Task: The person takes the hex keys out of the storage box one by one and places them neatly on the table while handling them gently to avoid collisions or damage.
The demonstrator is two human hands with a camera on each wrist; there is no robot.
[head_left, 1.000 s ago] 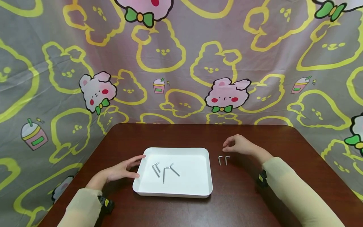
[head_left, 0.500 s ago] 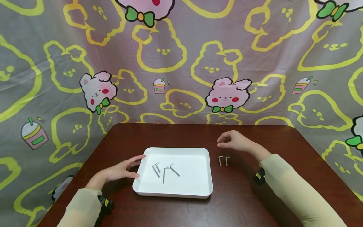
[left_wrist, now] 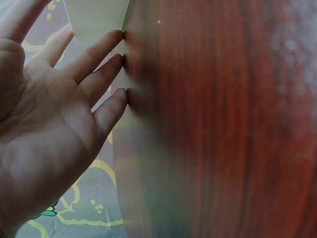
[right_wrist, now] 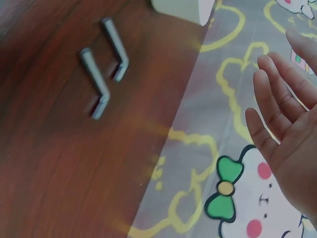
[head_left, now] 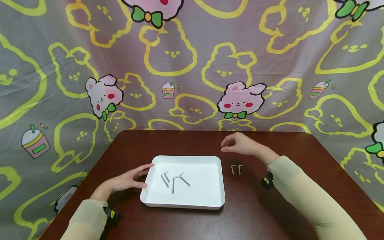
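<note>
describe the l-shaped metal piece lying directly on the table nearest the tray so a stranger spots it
On the dark brown table, find the white tray and look just past its right side. There lies an L-shaped metal piece, with a twin to its right. Yours is the left of the two, set apart by lying closer to the tray.

From head height I look forward and down over the worktop (head_left: 198, 226) to the printed cloth (head_left: 189, 36). Rolled sideways, my left-wrist view looks along the worktop close beside the left grip (left_wrist: 54, 116); my right-wrist view, tilted and near, shares two bent rods (right_wrist: 115, 40) and part of the tray (head_left: 204, 191) with the head view.
</note>
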